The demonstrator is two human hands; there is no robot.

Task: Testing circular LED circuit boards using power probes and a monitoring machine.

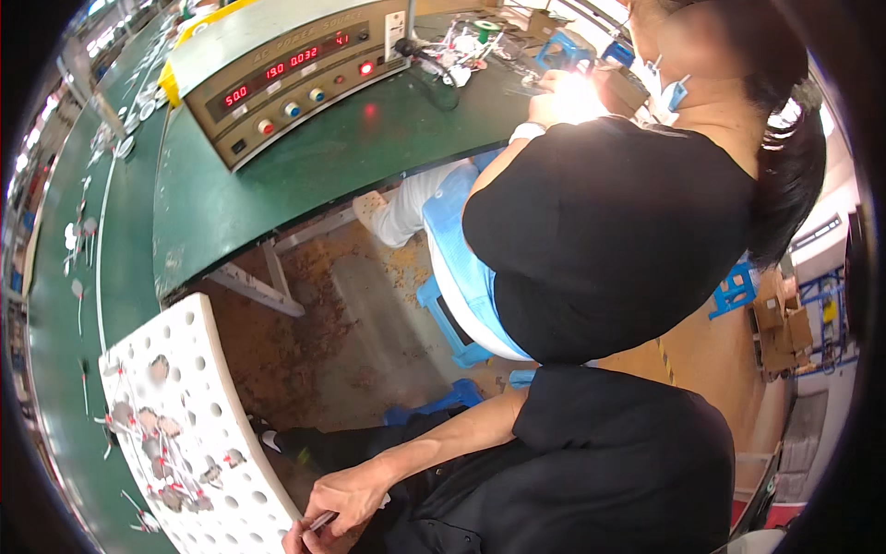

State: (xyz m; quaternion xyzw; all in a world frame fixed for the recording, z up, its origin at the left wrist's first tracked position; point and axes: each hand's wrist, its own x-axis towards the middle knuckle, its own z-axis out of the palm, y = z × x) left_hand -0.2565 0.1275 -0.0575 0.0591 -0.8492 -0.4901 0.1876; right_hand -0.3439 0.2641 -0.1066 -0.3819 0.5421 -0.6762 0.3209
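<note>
Near the bottom edge, my right hand is closed, its fingers bent around a small thin pale piece whose kind I cannot make out. Fingers of my left hand show just beside it, bent and close together, mostly cut off by the frame edge. Both hands are by the near corner of a white board with rows of round holes. On that board lies a tangle of small grey discs with red and white leads. A few discs sit apart from the tangle.
A power supply with lit red digits stands on a green bench. Close on my right, a co-worker in black handles something under a bright glare. Blue stools stand below. More wired discs lie along the green surface at left.
</note>
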